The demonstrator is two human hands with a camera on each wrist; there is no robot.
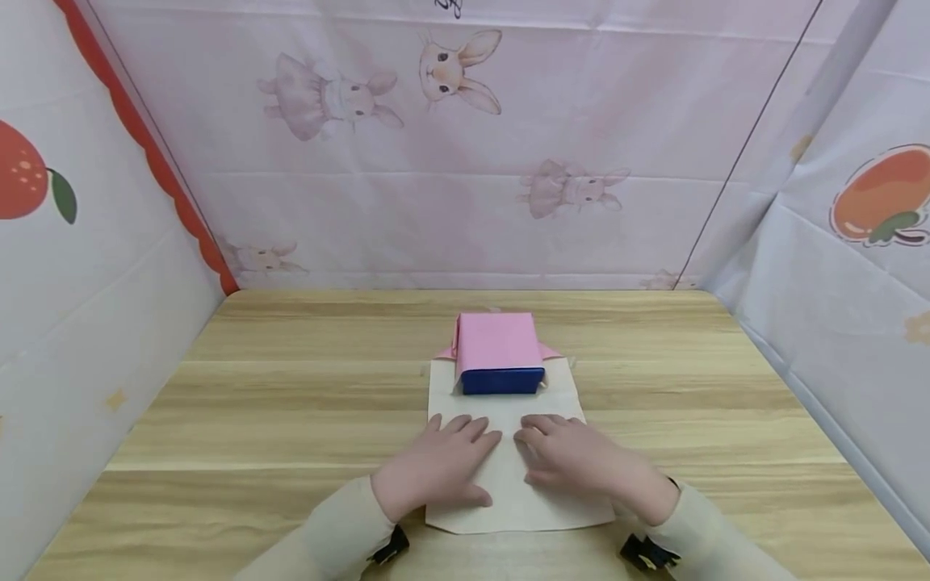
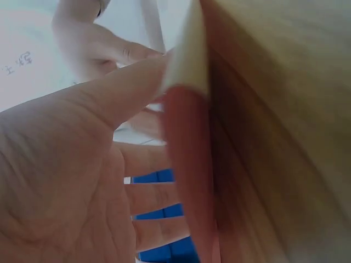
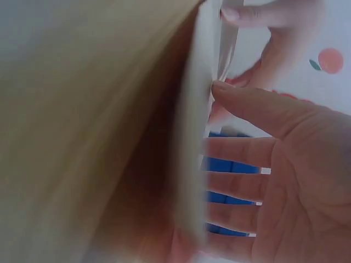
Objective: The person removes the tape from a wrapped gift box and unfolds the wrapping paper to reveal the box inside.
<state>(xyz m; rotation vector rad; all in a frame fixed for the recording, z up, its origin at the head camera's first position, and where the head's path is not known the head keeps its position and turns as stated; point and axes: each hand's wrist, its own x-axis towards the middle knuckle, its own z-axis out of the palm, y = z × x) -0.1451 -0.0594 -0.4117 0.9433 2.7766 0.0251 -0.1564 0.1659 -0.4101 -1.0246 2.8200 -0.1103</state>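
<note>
A sheet of wrapping paper (image 1: 508, 500), cream on the upper face, lies on the table with its near edge slightly lifted. Its pink side (image 1: 497, 339) is folded over a blue box (image 1: 503, 382) at the far end, so only the box's near face shows. My left hand (image 1: 439, 466) rests on the left half of the sheet, fingers spread and pointing at the box. Across from it, my right hand (image 1: 581, 458) presses on the right half with its fingers extended. In the left wrist view the paper's pink underside (image 2: 189, 164) shows beside the fingers.
Pink paper corners (image 1: 550, 352) stick out beside the box. The wood-grain table (image 1: 305, 387) extends around the sheet, and printed cloth (image 1: 465, 218) hangs along its back and sides. A dark clip-like piece (image 1: 649, 553) sits by the right sleeve.
</note>
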